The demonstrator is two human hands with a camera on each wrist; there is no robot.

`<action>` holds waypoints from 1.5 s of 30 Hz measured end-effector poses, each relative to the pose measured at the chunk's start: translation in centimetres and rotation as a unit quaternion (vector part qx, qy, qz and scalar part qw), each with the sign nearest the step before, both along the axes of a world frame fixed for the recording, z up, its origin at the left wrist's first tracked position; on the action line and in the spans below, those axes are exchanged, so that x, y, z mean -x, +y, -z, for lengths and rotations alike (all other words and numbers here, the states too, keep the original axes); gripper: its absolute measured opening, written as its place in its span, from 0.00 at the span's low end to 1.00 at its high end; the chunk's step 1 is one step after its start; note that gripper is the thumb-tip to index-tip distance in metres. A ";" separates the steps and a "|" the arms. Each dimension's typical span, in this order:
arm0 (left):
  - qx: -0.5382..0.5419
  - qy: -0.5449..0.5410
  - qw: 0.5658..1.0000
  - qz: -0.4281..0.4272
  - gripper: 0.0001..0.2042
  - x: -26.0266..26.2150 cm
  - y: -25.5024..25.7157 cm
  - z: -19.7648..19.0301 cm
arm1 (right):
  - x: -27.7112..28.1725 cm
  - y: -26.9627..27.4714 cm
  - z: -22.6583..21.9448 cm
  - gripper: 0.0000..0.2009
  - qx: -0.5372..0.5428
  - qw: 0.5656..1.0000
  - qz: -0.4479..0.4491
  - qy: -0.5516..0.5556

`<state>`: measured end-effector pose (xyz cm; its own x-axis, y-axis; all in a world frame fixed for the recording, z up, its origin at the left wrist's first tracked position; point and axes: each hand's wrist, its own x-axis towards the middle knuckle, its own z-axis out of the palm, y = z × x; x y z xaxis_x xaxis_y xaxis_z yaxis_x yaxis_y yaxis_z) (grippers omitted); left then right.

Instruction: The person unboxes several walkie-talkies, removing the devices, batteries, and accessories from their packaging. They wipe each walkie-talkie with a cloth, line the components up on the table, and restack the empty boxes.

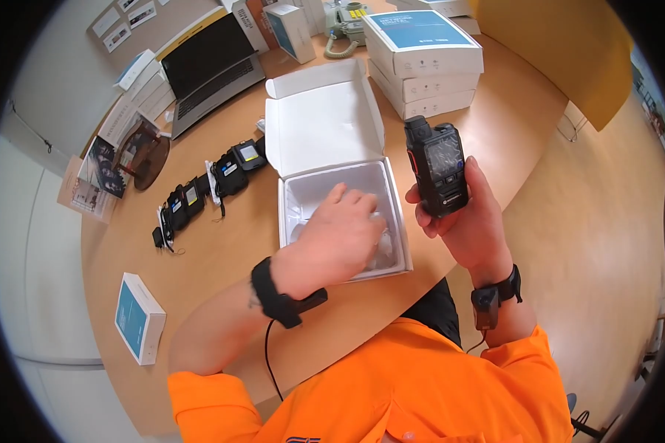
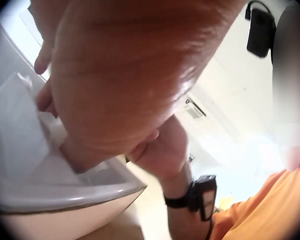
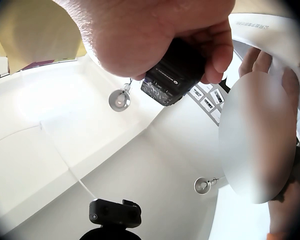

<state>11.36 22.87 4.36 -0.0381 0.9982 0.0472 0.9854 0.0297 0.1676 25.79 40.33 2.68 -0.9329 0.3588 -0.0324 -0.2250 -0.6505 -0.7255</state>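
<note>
Right hand, fingers curled, grips a radio near the worktop's near edge; a slack grip could drop it. Left hand, partly bent, dips into a box, hold unclear.

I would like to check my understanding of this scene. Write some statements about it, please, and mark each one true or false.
1. The right hand holds a black device. True.
2. The lid of the middle box is closed. False: it is open.
3. The laptop is open. True.
4. The left hand is on the laptop. False: it reaches into the middle box.
5. The phone lies in the middle box. False: it is on the table, near the stack of boxes.
6. The person's shirt is orange. True.
</note>
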 end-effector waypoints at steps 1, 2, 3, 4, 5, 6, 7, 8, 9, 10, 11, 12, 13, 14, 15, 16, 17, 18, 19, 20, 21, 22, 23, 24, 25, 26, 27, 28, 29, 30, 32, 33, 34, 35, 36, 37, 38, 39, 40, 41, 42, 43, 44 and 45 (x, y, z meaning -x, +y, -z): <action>0.033 0.032 0.999 0.002 0.10 -0.1 0.6 0.2 | 0.1 -0.1 -0.1 0.27 0.003 1.000 -0.002 0.000; 0.065 0.064 0.996 0.005 0.11 -0.2 0.9 0.3 | 0.1 -0.3 -0.1 0.27 0.005 1.000 -0.003 0.000; 0.079 0.053 0.995 0.004 0.13 -0.2 0.9 0.1 | 0.1 -0.4 -0.2 0.27 0.007 1.000 -0.003 0.000; 0.094 0.041 0.995 0.004 0.14 -0.3 0.9 -0.2 | 0.2 -0.5 -0.3 0.27 0.006 1.000 -0.005 0.003; 0.108 0.029 0.994 0.006 0.16 -0.4 0.9 -0.3 | 0.2 -0.6 -0.3 0.26 0.005 1.000 -0.005 0.005; 0.086 -0.009 0.996 0.005 0.19 -0.3 0.7 -0.4 | 0.2 -0.7 -0.5 0.26 0.003 1.000 -0.003 0.007; 0.064 -0.047 0.997 0.006 0.21 0.0 0.2 -0.5 | 0.2 -0.8 -0.6 0.26 0.005 1.000 -0.015 0.009; 0.042 -0.084 0.996 0.009 0.24 0.4 -0.4 -0.7 | 0.3 -0.9 -0.7 0.26 0.008 1.000 -0.026 0.011; 0.003 -0.102 0.995 0.005 0.26 0.8 -1.2 -1.0 | 0.4 -1.0 -0.9 0.26 0.010 0.999 -0.037 0.014; -0.036 -0.120 0.992 0.000 0.29 1.3 -2.2 -1.5 | 0.5 -1.3 -1.1 0.27 0.007 0.999 -0.036 0.009; -0.075 -0.139 0.987 -0.006 0.31 1.7 -3.2 -2.0 | 0.8 -1.7 -1.4 0.27 0.004 0.999 -0.038 0.003; -0.107 -0.197 0.973 -0.061 0.32 1.9 -4.0 -2.7 | 1.1 -2.1 -1.7 0.27 0.001 0.999 -0.043 -0.003; -0.140 -0.252 0.950 -0.117 0.34 2.0 -4.9 -3.5 | 1.2 -2.7 -2.2 0.26 -0.008 0.999 -0.054 0.007; -0.173 -0.306 0.920 -0.173 0.35 1.9 -5.7 -4.2 | 1.5 -3.5 -2.8 0.26 -0.034 0.998 -0.042 -0.009; -0.248 -0.456 0.830 -0.204 0.36 1.4 -6.3 -4.6 | 1.9 -4.6 -3.4 0.26 -0.060 0.997 -0.033 -0.024; -0.317 -0.589 0.708 -0.226 0.37 0.7 -6.9 -5.0 | 2.4 -5.8 -3.8 0.26 -0.086 0.995 -0.027 -0.039; -0.332 -0.624 0.675 -0.210 0.42 0.3 -7.8 -5.4 | 3.0 -7.0 -3.8 0.24 -0.144 0.989 -0.008 -0.039; -0.354 -0.652 0.639 -0.203 0.40 -0.3 -8.5 -5.3 | 3.4 -8.6 -4.1 0.24 -0.185 0.982 -0.008 -0.031; -0.380 -0.682 0.595 -0.191 0.38 -1.1 -8.8 -5.0 | 4.1 -10.6 -3.7 0.24 -0.258 0.966 0.000 0.019; -0.407 -0.709 0.548 -0.177 0.36 -1.8 -9.1 -4.5 | 4.9 -12.5 -3.1 0.25 -0.326 0.943 0.007 0.072; -0.453 -0.700 0.521 -0.182 0.32 -1.8 -9.8 -3.6 | 5.9 -13.8 -3.1 0.27 -0.500 0.854 0.059 0.127; -0.474 -0.702 0.489 -0.209 0.26 -2.0 -10.6 -4.1 | 6.3 -15.3 -3.4 0.28 -0.520 0.836 0.054 0.170; -0.485 -0.731 0.432 -0.209 0.23 -1.4 -11.9 -4.2 | 6.6 -16.7 -3.2 0.27 -0.445 0.880 0.004 0.165; -0.497 -0.756 0.374 -0.206 0.21 -0.5 -13.6 -4.0 | 7.0 -18.1 -3.0 0.27 -0.366 0.916 -0.049 0.158; -0.531 -0.753 0.328 -0.208 0.21 1.0 -15.1 -3.3 | 7.4 -19.3 -2.7 0.25 -0.286 0.947 -0.076 0.122; -0.570 -0.746 0.269 -0.213 0.22 1.7 -16.6 -2.7 | 7.8 -20.1 -2.4 0.23 -0.204 0.970 -0.104 0.082; -0.577 -0.750 0.255 -0.199 0.24 2.7 -18.3 -1.6 | 8.3 -20.9 -2.2 0.17 -0.174 0.974 -0.145 0.018; -0.581 -0.755 0.243 -0.183 0.25 3.3 -19.9 -0.9 | 9.0 -21.7 -2.1 0.16 -0.135 0.963 -0.232 -0.018; -0.582 -0.750 0.243 -0.201 0.26 3.3 -21.3 -0.1 | 9.9 -22.4 -2.0 0.15 -0.096 0.943 -0.312 -0.056; -0.580 -0.747 0.243 -0.217 0.27 3.4 -22.1 0.5 | 10.3 -23.0 -1.8 0.15 -0.058 0.916 -0.385 -0.094; -0.565 -0.750 0.246 -0.239 0.28 3.7 -23.1 1.6 | 11.5 -25.3 -0.3 0.11 -0.045 0.920 -0.382 -0.078; -0.554 -0.754 0.252 -0.248 0.29 4.0 -23.8 2.3 | 12.1 -25.9 0.2 0.11 -0.034 0.917 -0.390 -0.076; -0.545 -0.756 0.257 -0.257 0.29 4.3 -24.4 2.7 | 12.8 -26.3 0.7 0.10 -0.023 0.914 -0.398 -0.073; -0.551 -0.749 0.256 -0.265 0.28 4.7 -24.7 3.2 | 13.4 -26.7 1.4 0.10 -0.010 0.914 -0.397 -0.077; -0.559 -0.740 0.254 -0.275 0.27 5.3 -24.7 3.6 | 13.9 -27.1 2.1 0.09 0.003 0.914 -0.398 -0.081; -0.567 -0.731 0.252 -0.283 0.26 5.8 -24.8 4.0 | 14.3 -27.4 2.5 0.08 0.016 0.913 -0.399 -0.085; -0.567 -0.730 0.253 -0.285 0.26 6.0 -24.9 4.5 | 14.5 -27.6 2.8 0.08 0.005 0.914 -0.393 -0.096; -0.566 -0.730 0.254 -0.287 0.26 6.3 -24.9 5.0 | 14.8 -27.8 3.0 0.08 -0.006 0.916 -0.387 -0.107; -0.566 -0.729 0.256 -0.288 0.26 6.4 -24.9 5.3 | 14.9 -27.9 3.2 0.08 -0.017 0.917 -0.380 -0.117; -0.565 -0.726 0.258 -0.295 0.27 6.5 -24.6 5.6 | 15.0 -27.9 3.5 0.08 -0.022 0.918 -0.377 -0.123; -0.561 -0.728 0.255 -0.300 0.27 6.4 -24.6 5.8 | 15.1 -27.9 3.9 0.08 -0.027 0.918 -0.374 -0.129; -0.557 -0.730 0.252 -0.304 0.27 6.3 -24.5 5.8 | 15.2 -27.9 4.0 0.08 -0.032 0.919 -0.370 -0.135; -0.553 -0.733 0.249 -0.308 0.27 6.2 -24.4 5.8 | 15.3 -27.8 4.1 0.08 -0.038 0.919 -0.369 -0.136; -0.557 -0.732 0.238 -0.313 0.27 6.0 -24.2 5.7 | 15.2 -27.7 4.0 0.08 -0.043 0.919 -0.367 -0.137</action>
